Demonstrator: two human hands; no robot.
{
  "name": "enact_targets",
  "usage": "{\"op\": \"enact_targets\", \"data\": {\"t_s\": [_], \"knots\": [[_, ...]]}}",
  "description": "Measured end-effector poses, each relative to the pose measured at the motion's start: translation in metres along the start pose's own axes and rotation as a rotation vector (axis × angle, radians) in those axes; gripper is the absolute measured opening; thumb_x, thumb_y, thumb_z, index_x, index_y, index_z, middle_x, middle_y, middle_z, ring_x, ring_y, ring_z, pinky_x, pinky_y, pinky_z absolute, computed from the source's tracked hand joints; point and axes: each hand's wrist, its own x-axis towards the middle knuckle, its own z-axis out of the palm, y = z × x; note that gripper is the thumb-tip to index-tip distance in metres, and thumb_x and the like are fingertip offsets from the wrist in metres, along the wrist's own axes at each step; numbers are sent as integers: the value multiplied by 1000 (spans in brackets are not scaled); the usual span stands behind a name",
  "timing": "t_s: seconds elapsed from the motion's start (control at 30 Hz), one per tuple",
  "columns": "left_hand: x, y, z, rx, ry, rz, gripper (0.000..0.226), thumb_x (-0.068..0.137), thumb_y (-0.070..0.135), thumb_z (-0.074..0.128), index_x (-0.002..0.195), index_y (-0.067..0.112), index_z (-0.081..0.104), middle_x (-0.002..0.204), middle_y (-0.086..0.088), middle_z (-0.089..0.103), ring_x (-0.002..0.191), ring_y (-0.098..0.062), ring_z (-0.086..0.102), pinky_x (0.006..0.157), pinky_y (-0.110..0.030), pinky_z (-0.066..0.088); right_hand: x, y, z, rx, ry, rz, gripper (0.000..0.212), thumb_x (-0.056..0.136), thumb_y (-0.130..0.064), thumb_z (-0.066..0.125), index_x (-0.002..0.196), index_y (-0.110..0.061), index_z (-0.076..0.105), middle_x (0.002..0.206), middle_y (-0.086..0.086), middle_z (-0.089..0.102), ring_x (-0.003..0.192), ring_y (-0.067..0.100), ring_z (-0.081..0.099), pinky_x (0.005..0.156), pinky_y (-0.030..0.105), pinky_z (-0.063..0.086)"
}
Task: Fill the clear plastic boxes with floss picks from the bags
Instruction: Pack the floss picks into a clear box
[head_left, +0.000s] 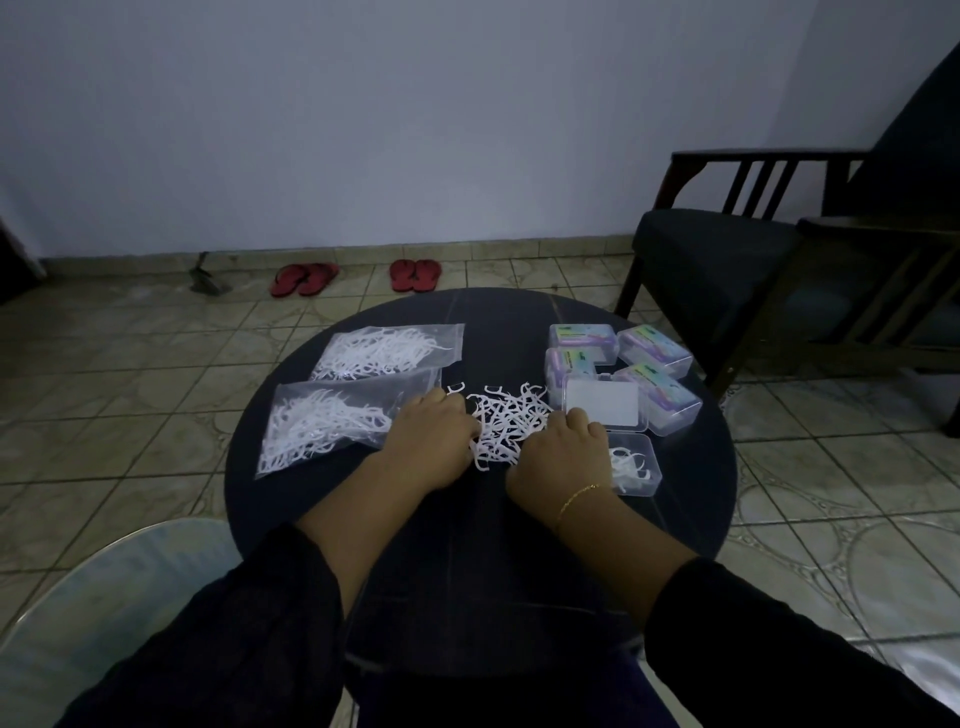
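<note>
White, tangled picks (506, 423) lie heaped between the hands. Left hand (431, 441) and right hand (563, 457) curl into the heap's edges; grip hidden. Open box (636, 467) just right of the right hand; bags (332, 421) left.

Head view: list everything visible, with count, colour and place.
table: 1, dark, round, centre
bags: 2, clear, holding white picks, table left
loose picks: pile, white, table centre
closed boxes: 4, clear, labelled, table right
open box: 1, clear, few picks inside, near right
sandals: 2 pairs, red, by wall
armchair: 1, dark, right
left hand: on pile
right hand: on pile, gold bracelet
</note>
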Motion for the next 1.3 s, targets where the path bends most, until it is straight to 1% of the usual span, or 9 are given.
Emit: {"op": "enact_targets", "data": {"t_s": [0.27, 0.43, 0.63, 0.8, 0.9, 0.97, 1.13, 1.23, 1.3], "knots": [[4, -1, 0, 56, -31, 16, 37, 93, 34, 51, 129, 30, 57, 122, -2, 50, 119, -23, 40, 97, -36, 31, 7, -4, 1, -7, -16, -12, 32, 91, -26, 44, 115, -12, 59, 125, 10, 50, 119, 29, 39, 97, 38, 31], [3, -1, 4, 71, -14, 15, 36, 95, 32, 48, 130, 30, 57, 120, -2, 51, 117, -23, 42, 97, -36, 32, 10, -3, 4, 15, -14, 24, 32, 91, -29, 46, 114, -12, 60, 123, 9, 53, 117, 28, 41, 96, 38, 33], [6, -4, 5, 49, -32, -7, 35, 94, 35, 49, 125, 22, 59, 120, -5, 52, 117, -24, 43, 100, -37, 32, 15, 6, -3, 151, 17, 74, 33, 89, -37, 52, 104, -10, 63, 112, 8, 57, 110, 25, 46, 92, 36, 37], [9, -4, 0, 42, -106, -15, 41, 93, 42, 51, 129, 25, 56, 126, -5, 49, 122, -25, 40, 102, -40, 30, 20, 23, -13, 315, 32, 127, 33, 86, -38, 56, 96, -8, 67, 101, 8, 59, 105, 25, 50, 89, 35, 44], [11, -2, -1, 35, -101, -2, 37, 93, 42, 52, 127, 29, 58, 125, -3, 51, 122, -24, 40, 100, -38, 31, 24, 36, -12, 416, 3, 76, 29, 85, -37, 57, 85, -13, 73, 90, 6, 66, 95, 24, 59, 84, 37, 52], [12, 0, -3, 10, -87, 1, 36, 93, 42, 55, 127, 31, 59, 124, 0, 52, 122, -22, 40, 99, -37, 31, 26, 48, -13, 475, -19, 21, 23, 86, -37, 59, 83, -19, 74, 85, 3, 68, 90, 22, 61, 81, 39, 55], [17, 3, -1, -25, -56, 7, 29, 89, 42, 60, 115, 32, 66, 115, 2, 56, 117, -22, 45, 95, -35, 35, 23, 88, -16, 397, -38, -19, 18, 85, -43, 63, 90, -28, 72, 93, -1, 66, 92, 19, 57, 82, 39, 54], [18, 3, -1, -8, -103, -14, 37, 89, 45, 59, 123, 31, 62, 122, 1, 53, 120, -22, 44, 97, -36, 35, 17, 104, -17, 260, -104, -16, 18, 86, -44, 61, 96, -32, 70, 98, -2, 63, 93, 17, 55, 83, 36, 53], [19, 4, -4, 17, -127, -19, 34, 89, 46, 58, 118, 29, 64, 120, -1, 54, 120, -23, 44, 95, -36, 36, 13, 108, -17, 156, -133, -14, 20, 87, -45, 59, 101, -34, 68, 104, -3, 56, 100, 17, 49, 88, 35, 49]]}}
